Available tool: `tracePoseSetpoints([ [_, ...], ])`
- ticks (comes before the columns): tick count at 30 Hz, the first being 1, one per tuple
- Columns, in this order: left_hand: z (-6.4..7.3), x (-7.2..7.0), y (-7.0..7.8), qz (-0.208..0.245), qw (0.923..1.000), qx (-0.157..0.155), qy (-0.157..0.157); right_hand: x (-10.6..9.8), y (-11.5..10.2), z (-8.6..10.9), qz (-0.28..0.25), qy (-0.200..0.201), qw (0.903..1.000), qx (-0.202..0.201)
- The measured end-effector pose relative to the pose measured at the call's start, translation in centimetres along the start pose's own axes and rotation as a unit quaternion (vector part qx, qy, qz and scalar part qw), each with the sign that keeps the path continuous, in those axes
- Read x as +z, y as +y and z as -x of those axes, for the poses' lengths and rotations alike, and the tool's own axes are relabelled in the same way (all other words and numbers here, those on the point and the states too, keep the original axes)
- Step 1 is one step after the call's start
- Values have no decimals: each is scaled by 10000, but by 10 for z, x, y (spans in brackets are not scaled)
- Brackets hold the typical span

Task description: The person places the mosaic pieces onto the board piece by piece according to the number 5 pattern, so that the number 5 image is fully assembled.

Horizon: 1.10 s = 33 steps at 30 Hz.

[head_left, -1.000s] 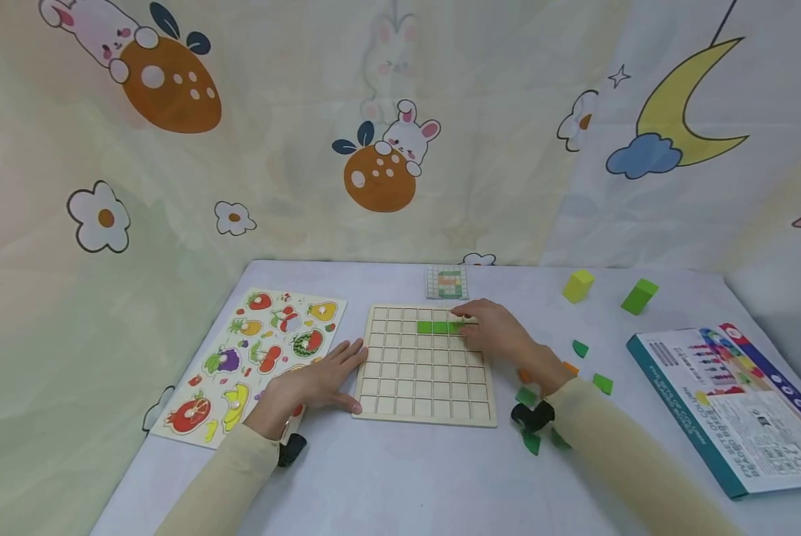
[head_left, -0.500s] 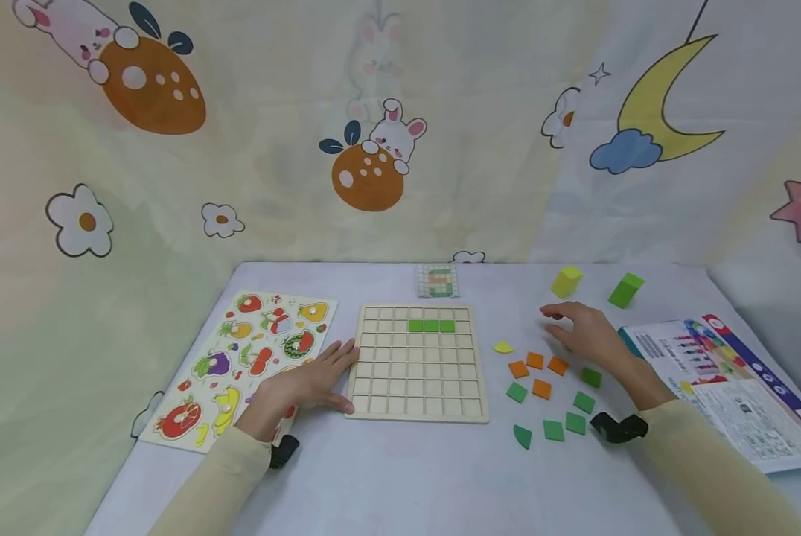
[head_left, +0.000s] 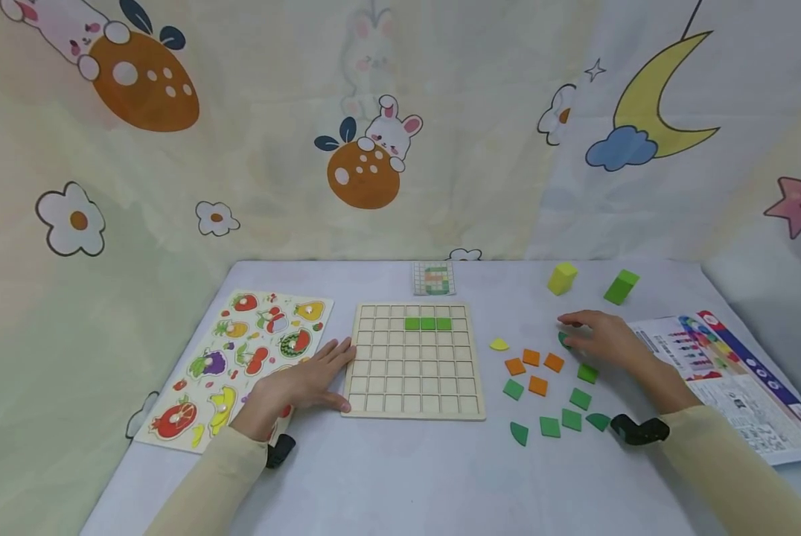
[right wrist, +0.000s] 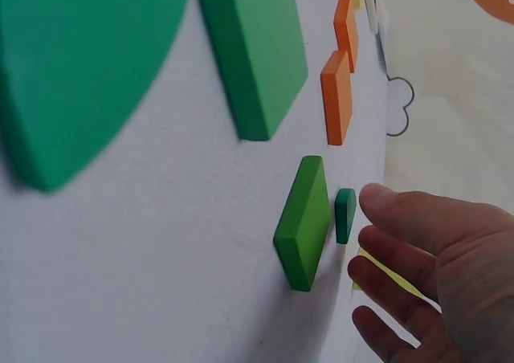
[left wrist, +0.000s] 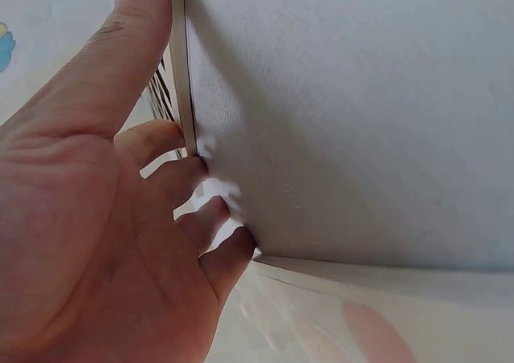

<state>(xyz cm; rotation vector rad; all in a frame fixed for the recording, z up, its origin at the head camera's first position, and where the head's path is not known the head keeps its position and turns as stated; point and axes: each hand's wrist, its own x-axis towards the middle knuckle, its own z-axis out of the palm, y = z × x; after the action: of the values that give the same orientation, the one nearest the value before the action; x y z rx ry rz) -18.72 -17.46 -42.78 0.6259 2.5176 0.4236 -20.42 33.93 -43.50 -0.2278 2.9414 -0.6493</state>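
My left hand [head_left: 307, 383] rests on the table with its fingertips against the left edge of a wooden grid board [head_left: 400, 383]. Three light green square tiles [head_left: 427, 324] sit in a row near the board's top. In the left wrist view the thumb and fingers of that hand [left wrist: 104, 218] lie along the board's edge [left wrist: 178, 66]. Over on the right, my right hand [head_left: 608, 342] hovers, fingers loosely bent, above a dark green quarter-round tile [head_left: 563, 340], partly covered by it. The right wrist view shows a gap between that tile [right wrist: 344, 215] and the thumb.
Orange square tiles [head_left: 537, 385], green square tiles [head_left: 550, 426], quarter-round ones [head_left: 519, 433] and a yellow one [head_left: 499, 345] lie right of the board. Behind stand a pattern card [head_left: 434, 278], yellow block [head_left: 563, 278] and green block [head_left: 621, 286]. A fruit puzzle [head_left: 206, 406] and box [head_left: 735, 380] flank them.
My right hand has left the row of green tiles on the board and moved right, to the quarter-round tile. The left hand has stayed at the board's edge.
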Motion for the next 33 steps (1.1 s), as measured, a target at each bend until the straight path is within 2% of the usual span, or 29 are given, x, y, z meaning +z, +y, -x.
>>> tracePoseSetpoints([
  [6, 0, -1, 0, 54, 10000, 28, 1, 6, 0, 3, 25, -36, 9997, -242],
  [13, 1, -2, 2, -15, 10000, -4, -32, 12, -6, 0, 258, 76, 9994, -203],
  [17, 2, -2, 3, -42, 10000, 2, -23, 13, -17, -6, 152, 153, 9994, -257],
  [21, 4, -3, 2, -43, 10000, -15, -7, 16, -52, -21, -50, 17, 9998, -182],
  [23, 4, -3, 1, -39, 10000, -20, -12, 20, -73, -30, -82, 17, 9995, -302],
  [26, 5, -3, 2, 11, 10000, -18, -40, 30, -103, -44, -171, 165, 9963, -821],
  [29, 4, -3, 3, 47, 10000, -7, -59, 40, -131, -56, -300, 273, 9890, -1422],
  [33, 3, -2, 4, 17, 10000, -21, -52, 56, -163, -70, -458, 212, 9829, -1770],
])
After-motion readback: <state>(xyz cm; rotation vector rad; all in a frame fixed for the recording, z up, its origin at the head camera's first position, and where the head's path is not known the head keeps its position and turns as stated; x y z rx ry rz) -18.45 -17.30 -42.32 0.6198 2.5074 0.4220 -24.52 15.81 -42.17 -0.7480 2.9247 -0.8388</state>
